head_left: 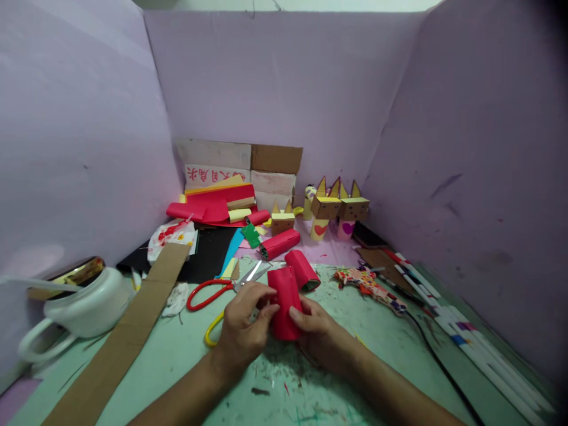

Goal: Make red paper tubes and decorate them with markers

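A red paper-covered tube [284,302] is held upright above the table's middle. My right hand [317,328] wraps it from the right, thumb across its front. The fingertips of my left hand [246,319] are pinched against its left edge; any small piece between them is hidden. Just behind lie two more red tubes, one close by [304,270] and one farther back [280,244]; their open ends look dark green inside. To the left are red-handled scissors [222,287], blades partly spread. A yellow handle loop [213,330] shows beside my left wrist.
A cardboard strip [128,331] and a white pot [89,302] stand left. Coloured paper [213,204] piles up at the back, near cat-eared cardboard figures [326,208]. At right lie a patterned glue gun [370,287] with its black cord and several white sticks [474,343].
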Motion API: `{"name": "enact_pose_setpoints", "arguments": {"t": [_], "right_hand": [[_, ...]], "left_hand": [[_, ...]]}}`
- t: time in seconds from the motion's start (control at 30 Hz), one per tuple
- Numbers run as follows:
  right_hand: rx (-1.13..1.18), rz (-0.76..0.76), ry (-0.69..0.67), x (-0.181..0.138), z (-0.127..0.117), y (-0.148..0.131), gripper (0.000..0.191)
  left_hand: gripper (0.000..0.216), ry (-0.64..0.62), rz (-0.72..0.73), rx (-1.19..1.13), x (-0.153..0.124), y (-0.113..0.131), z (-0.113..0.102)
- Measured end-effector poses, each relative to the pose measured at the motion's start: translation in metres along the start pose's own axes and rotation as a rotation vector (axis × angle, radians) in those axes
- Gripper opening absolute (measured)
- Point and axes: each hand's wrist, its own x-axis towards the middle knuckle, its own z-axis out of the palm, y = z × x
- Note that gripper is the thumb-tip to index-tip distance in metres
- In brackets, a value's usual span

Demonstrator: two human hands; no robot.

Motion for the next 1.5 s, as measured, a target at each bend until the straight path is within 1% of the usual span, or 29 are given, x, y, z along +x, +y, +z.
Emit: {"name": "enact_pose_setpoints", "arguments": {"t": [0.1,0.2,0.27,0.33,0.43,0.47,0.5,0.53,0.57,0.63,0.67,0.73,0.8,0.9,1.0,1.07,1.13,1.2,1.33,1.4,1.5], "right_hand": [[-0.009,0.003,-0.014,-0.002,0.001,0.004,0.046],[0.012,0.017,-0.026,-0.001,0.003,0.005,0.043],[0.042,0.023,-0.036,0.000,0.004,0.003,0.041],[0.072,0.041,-0.027,0.000,0.002,0.001,0.039],[0.123,0.109,-0.001,-0.001,-0.002,-0.004,0.041],[0.135,0.135,-0.002,-0.001,-0.003,-0.004,0.043],[0.140,0.151,-0.008,-0.002,-0.003,-0.004,0.044],[0.137,0.155,-0.017,-0.002,-0.003,-0.004,0.044],[0.123,0.146,-0.027,-0.002,-0.002,-0.003,0.044],[0.072,0.092,-0.028,-0.001,0.000,-0.001,0.044],[0.041,0.058,-0.018,-0.001,0.001,0.000,0.045],[-0.034,-0.006,0.012,0.000,0.002,0.002,0.047],[-0.136,-0.059,0.044,-0.001,0.001,0.003,0.049],[-0.355,-0.138,0.077,-0.001,-0.003,0.001,0.052],[-0.543,-0.191,0.094,-0.002,-0.005,-0.001,0.058],[-0.593,-0.212,0.100,-0.003,-0.005,-0.001,0.060],[-0.594,-0.215,0.099,-0.003,-0.004,0.000,0.060],[-0.527,-0.176,0.080,-0.003,-0.004,0.000,0.057],[-0.203,-0.037,0.012,-0.003,-0.002,0.002,0.050],[-0.079,0.006,0.001,-0.002,0.000,0.001,0.047],[-0.029,0.054,-0.003,-0.003,0.003,0.000,0.046]], "left_hand": [[0.014,-0.047,0.073,0.039,0.001,0.000,0.001],[0.022,-0.117,0.161,0.169,0.002,0.001,-0.001],[0.023,-0.137,0.193,0.257,0.004,0.001,-0.005],[0.022,-0.104,0.126,0.310,0.008,0.000,-0.012],[0.023,0.021,-0.036,0.319,0.014,-0.004,-0.022],[0.022,0.042,-0.036,0.315,0.015,-0.006,-0.023],[0.021,0.042,0.012,0.308,0.016,-0.007,-0.024],[0.018,0.021,0.100,0.307,0.016,-0.008,-0.024],[0.016,-0.001,0.218,0.309,0.015,-0.008,-0.022],[0.019,-0.005,0.454,0.321,0.012,-0.007,-0.016],[0.022,0.008,0.534,0.337,0.010,-0.006,-0.013],[0.022,0.030,0.601,0.390,0.008,-0.003,-0.009],[0.021,0.022,0.618,0.456,0.007,-0.001,-0.008],[0.022,0.013,0.672,0.553,0.007,0.003,-0.010],[0.023,-0.025,0.652,0.630,0.006,0.005,-0.012],[0.023,-0.060,0.625,0.657,0.005,0.006,-0.012],[0.024,-0.084,0.609,0.655,0.006,0.007,-0.012],[0.023,-0.095,0.562,0.601,0.006,0.007,-0.011],[0.018,-0.072,0.414,0.444,0.008,0.007,-0.010],[0.018,-0.068,0.372,0.398,0.008,0.008,-0.010],[0.018,-0.076,0.284,0.317,0.010,0.009,-0.011]]}}
